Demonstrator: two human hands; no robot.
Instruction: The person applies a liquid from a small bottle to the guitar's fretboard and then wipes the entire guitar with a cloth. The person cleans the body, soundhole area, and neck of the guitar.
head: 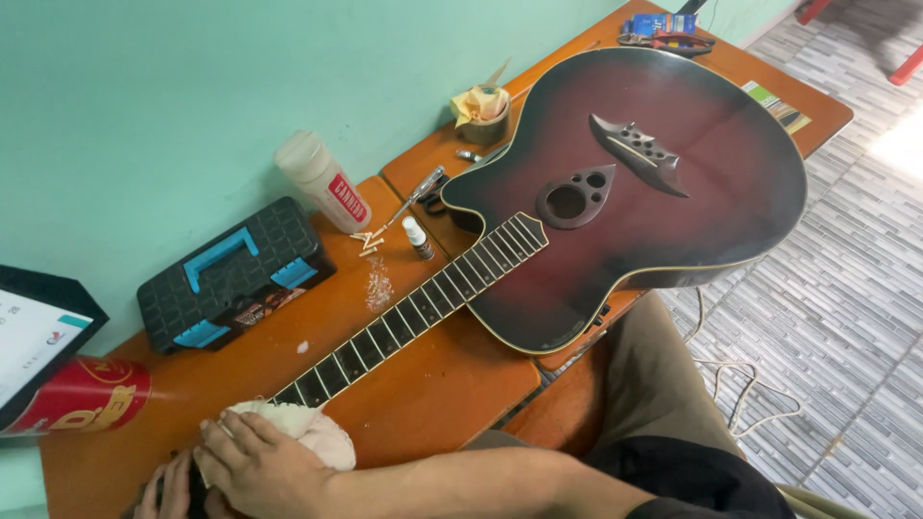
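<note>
pressing a white cloth (306,429) on the guitar neck (404,317), right hand (258,465) spread flat.

An orange-brown wooden surface (433,394) stands against a pale green wall. A dark red stringless guitar (615,183) lies across it, neck toward the lower left. Beside the neck sit a black toolbox with blue latches (236,274), a white bottle (322,181), a tiny vial (417,238), small pegs (367,242), a tape roll (483,120) and a red can (82,394).
</note>
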